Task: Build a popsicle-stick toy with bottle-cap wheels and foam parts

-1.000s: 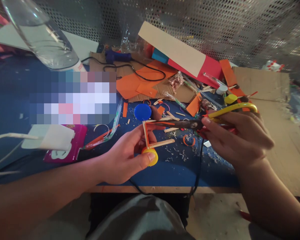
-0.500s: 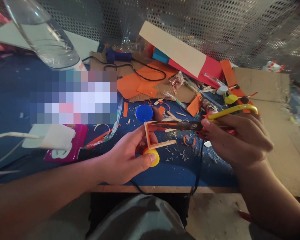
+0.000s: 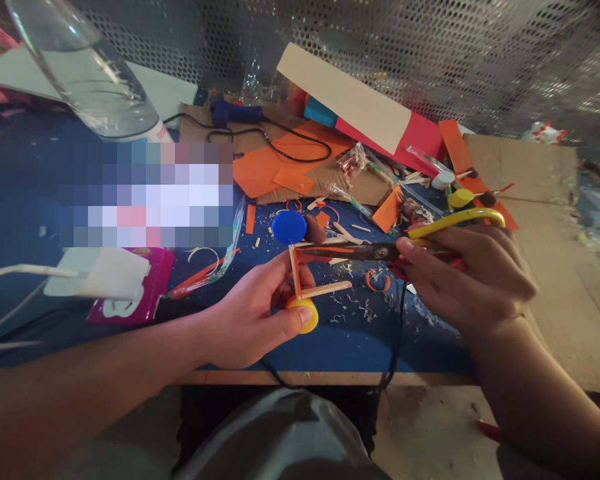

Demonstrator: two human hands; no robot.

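Note:
My left hand (image 3: 253, 313) is closed on a small frame of wooden craft sticks (image 3: 325, 289), with the thumb pressed on a yellow bottle cap (image 3: 307, 316) at its near end. A blue bottle cap (image 3: 289, 228) sits at the far end, and a dark brown round piece (image 3: 315, 229) shows beside it. An orange strip (image 3: 296, 267) runs along the frame's inside. My right hand (image 3: 473, 280) grips scissors (image 3: 373, 251) with a yellow handle and a red part. Their dark blades point left and reach the frame's upper corner, close to my left fingers.
A tilted water bottle (image 3: 105, 87), a white charger (image 3: 115, 277) plugged into a pink socket board and a blue glue gun (image 3: 237, 112) lie around. Orange paper (image 3: 265, 170), cardboard (image 3: 545, 220), stick scraps and shavings cover the back and right. A black cable hangs over the table's front edge.
My right hand and the scissors have shifted slightly left, their blades further along the frame's upper corner. My left hand and the stick frame look nearly unmoved.

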